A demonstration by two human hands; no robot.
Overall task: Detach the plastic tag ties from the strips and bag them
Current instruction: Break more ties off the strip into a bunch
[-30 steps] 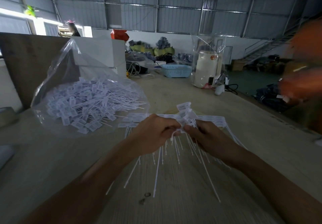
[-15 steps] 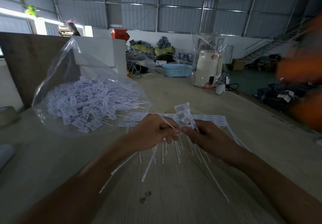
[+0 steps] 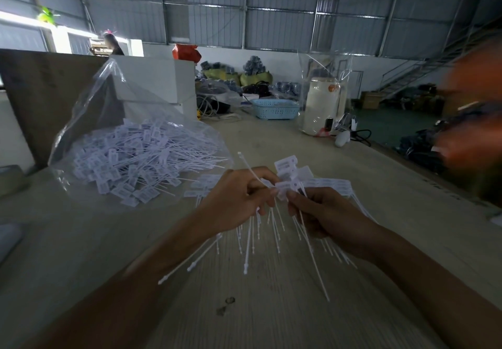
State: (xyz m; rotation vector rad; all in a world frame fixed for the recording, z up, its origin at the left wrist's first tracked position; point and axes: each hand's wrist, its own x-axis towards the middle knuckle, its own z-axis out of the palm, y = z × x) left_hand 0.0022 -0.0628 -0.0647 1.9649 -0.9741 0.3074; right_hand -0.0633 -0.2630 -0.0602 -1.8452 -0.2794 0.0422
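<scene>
Both hands are working at the detaching step: the left hand (image 3: pixel 239 196) is gripping loose ties (image 3: pixel 245 242), while the right hand (image 3: pixel 323 214) is pinching the strip (image 3: pixel 292 183). Next, likely, the loose ties are going into the bag (image 3: pixel 89 120) far left on the bench (image 3: pixel 81 253)

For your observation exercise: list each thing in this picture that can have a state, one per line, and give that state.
left hand: fingers curled, gripping a bunch of loose ties
right hand: fingers pinching a tag at the strip
tag ties: partly on the strip, fanned between the hands
plastic bag: open, lying on the table, heaped with detached ties
blue basket: upright on the table
table: bearing it all
</scene>
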